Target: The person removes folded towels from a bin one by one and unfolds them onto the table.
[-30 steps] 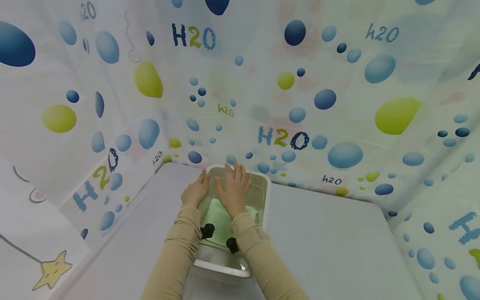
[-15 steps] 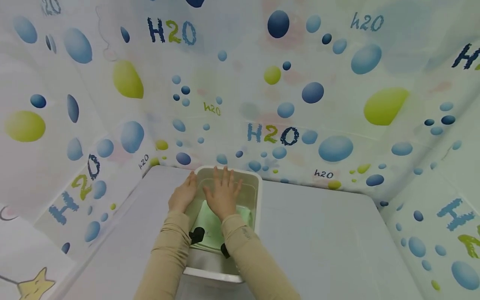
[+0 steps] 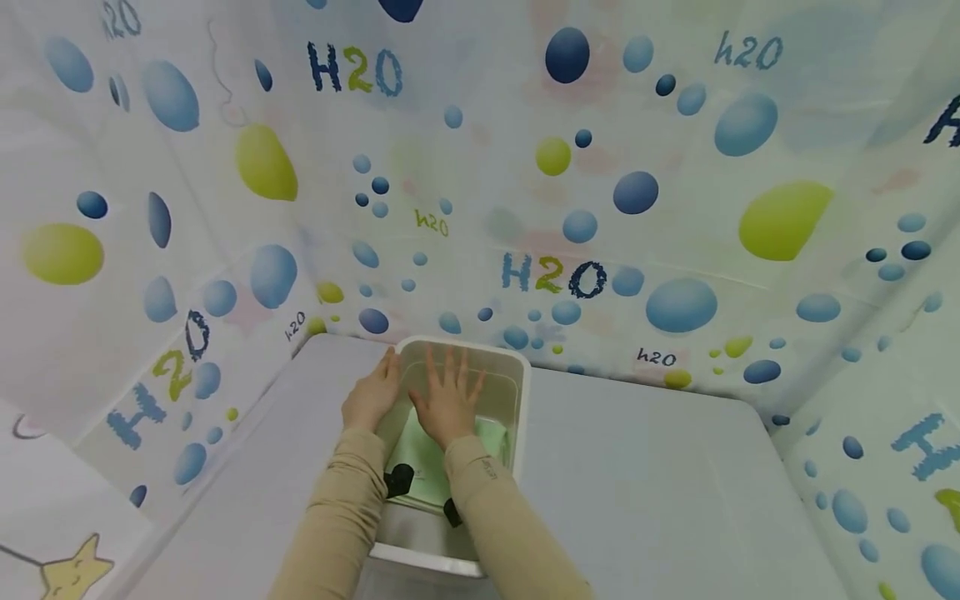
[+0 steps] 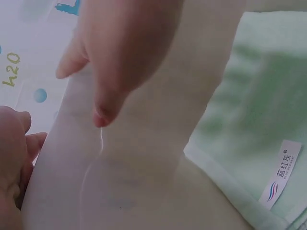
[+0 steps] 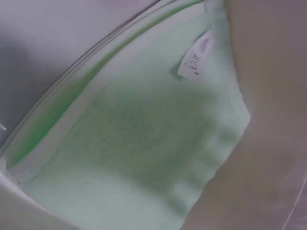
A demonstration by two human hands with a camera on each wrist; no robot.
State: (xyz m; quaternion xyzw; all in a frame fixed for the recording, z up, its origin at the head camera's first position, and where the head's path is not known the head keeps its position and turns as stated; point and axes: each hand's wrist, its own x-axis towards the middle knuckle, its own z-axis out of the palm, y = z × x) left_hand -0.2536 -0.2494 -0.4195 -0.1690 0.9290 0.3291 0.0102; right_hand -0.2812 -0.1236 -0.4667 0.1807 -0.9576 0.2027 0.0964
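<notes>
A white plastic basin (image 3: 523,433) stands on the table. In it lies a folded pale green towel (image 3: 416,454) with a small white printed tag (image 4: 283,172). My left hand (image 3: 369,396) is at the basin's far left rim, its curled fingers (image 4: 32,143) over the edge. My right hand (image 3: 448,404) hovers inside the basin above the towel, fingers spread and straight, holding nothing. In the left wrist view the right thumb (image 4: 106,110) points down against the basin's inner wall. The right wrist view shows the towel (image 5: 134,120) but not the fingers.
The white table top (image 3: 637,475) extends on both sides of the basin. Behind and beside it hang white sheets (image 3: 480,183) printed with blue and green drops. A black wrist mount (image 3: 400,481) sits under the left forearm.
The view has shifted, moving the scene left in the picture and then slightly back right. The right hand's fingers have spread wider. The left hand keeps its place at the rim.
</notes>
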